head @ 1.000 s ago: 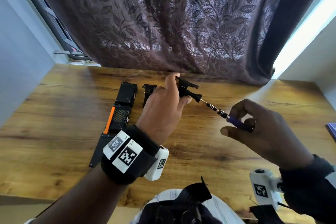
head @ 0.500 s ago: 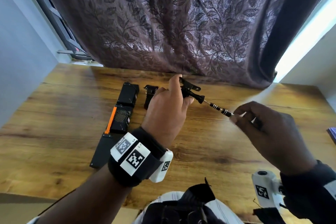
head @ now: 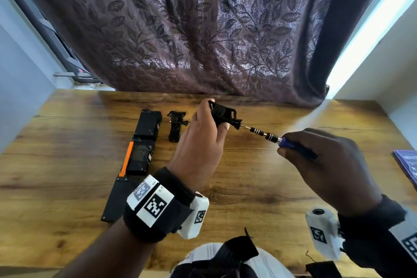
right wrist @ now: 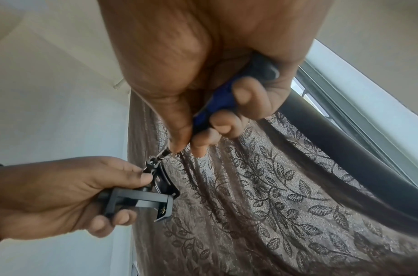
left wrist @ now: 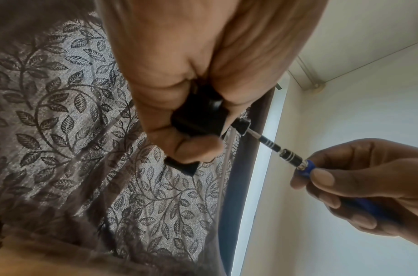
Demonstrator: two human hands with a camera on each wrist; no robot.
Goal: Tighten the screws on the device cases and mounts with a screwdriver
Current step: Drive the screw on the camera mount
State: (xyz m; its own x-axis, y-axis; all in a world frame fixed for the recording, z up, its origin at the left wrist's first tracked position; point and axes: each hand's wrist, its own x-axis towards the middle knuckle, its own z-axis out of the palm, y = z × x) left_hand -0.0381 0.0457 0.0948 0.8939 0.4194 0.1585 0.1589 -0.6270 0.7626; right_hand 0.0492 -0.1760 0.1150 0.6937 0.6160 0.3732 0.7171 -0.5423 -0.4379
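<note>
Screwdriver tip in the mount's screw
Left hand (head: 198, 142) grips mount (head: 222, 114) above the worktop (head: 67, 146); right hand (head: 327, 165) grips screwdriver (head: 268, 136).

Left hand (head: 198, 142) raised, fingers curled in a grip; right hand (head: 327, 165) raised, fingers pinching

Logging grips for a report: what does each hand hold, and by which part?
Left hand grips the black plastic mount by its body; right hand pinches the blue-handled screwdriver by its handle.
</note>
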